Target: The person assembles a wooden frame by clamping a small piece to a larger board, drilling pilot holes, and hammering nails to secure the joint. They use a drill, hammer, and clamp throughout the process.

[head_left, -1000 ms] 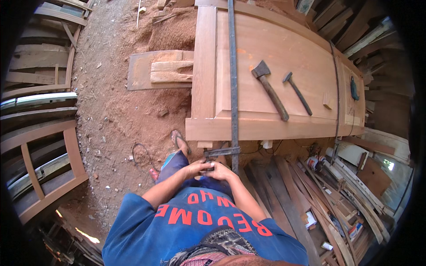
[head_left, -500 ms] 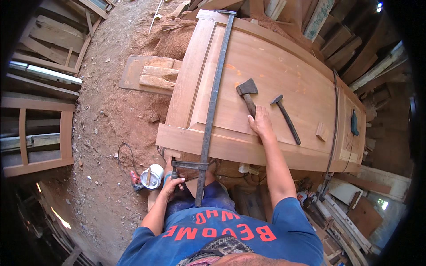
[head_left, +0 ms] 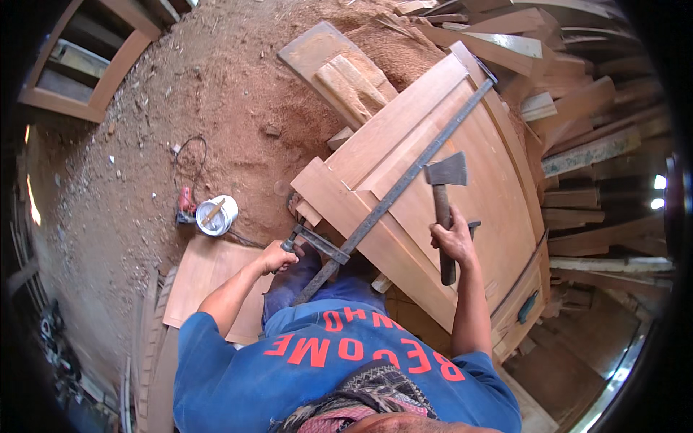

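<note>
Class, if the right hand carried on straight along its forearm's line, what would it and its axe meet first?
Probably the metal clamp bar, just beyond the axe head. Depth is unclear, though: the right hand may be high enough to pass over.

A carpentry workshop: sawdust (head_left: 406,58) strews the dirt floor (head_left: 137,180), timber offcuts (head_left: 577,216) crowd beyond the far edge of a panelled door (head_left: 491,187), which a bar clamp (head_left: 404,182) spans.

Free room: gap above the wooden panel (head_left: 502,180), which lay between axe handle (head_left: 441,204) and clamp bar (head_left: 395,187). Obstacles: the bar, which slanted across the panel; white bucket (head_left: 230,211), which stood leftward of the left hand (head_left: 279,257)
</note>
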Tool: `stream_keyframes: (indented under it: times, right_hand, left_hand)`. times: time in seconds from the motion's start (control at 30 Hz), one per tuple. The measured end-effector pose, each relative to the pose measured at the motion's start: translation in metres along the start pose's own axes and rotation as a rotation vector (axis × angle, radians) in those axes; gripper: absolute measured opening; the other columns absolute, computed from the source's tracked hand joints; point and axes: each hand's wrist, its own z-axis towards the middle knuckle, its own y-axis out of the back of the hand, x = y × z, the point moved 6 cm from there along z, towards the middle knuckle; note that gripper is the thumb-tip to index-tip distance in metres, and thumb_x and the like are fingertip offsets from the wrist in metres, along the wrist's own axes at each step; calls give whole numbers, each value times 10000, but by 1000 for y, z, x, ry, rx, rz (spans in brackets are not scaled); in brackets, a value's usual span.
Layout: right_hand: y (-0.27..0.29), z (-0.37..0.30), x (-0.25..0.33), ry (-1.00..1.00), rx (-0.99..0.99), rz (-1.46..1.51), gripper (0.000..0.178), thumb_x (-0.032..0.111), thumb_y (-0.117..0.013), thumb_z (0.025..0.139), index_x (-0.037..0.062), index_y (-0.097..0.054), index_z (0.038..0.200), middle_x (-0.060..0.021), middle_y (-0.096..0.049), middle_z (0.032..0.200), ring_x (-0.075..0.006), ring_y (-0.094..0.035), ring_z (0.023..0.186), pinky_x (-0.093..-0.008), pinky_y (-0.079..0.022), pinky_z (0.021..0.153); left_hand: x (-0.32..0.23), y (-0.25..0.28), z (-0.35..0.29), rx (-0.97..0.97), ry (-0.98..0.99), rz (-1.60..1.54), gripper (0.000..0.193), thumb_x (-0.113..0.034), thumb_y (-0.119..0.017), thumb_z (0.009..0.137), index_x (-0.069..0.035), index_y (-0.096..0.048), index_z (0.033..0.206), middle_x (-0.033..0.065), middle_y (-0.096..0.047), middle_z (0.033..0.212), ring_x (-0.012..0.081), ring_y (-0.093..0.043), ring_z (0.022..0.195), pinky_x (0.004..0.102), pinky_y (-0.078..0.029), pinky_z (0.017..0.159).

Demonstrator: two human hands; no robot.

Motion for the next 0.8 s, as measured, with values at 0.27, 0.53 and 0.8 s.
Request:
stream_keyframes:
  times: [0.27, 0.53, 0.8]
  right_hand:
    - [-96, 85, 248, 710, 251, -1230, 289, 92, -635, 806, 101, -610, 1094, -219, -697, 822, -440, -694, 834, -537, -554, 730]
    - [-174, 149, 480, 1173, -62, -1269, 430, 155, -683, 866, 65, -667, 1286, -164, -762, 1055, -318, -736, 938, -453, -564, 822]
    - [-175, 200, 244, 437, 498, -1937, 357, 124, -716, 804, 70, -764, 1154, -136, -759, 1150, -286, -727, 1101, -438, -595, 883]
  left_hand:
    - [-33, -4, -26, -751, -191, 455, 212, -133, -665, 817, -32, -665, 1003, 269, -729, 920, 490, -684, 943, 562, -541, 812]
    - [-35, -6, -31, -885, -105, 574, 305, -153, -670, 841, -64, -612, 1127, 302, -720, 874, 487, -714, 854, 585, -567, 764]
    - [-25, -8, -22, -829, -94, 550, 352, -215, -688, 822, -59, -623, 1130, 293, -729, 916, 505, -704, 876, 609, -550, 822]
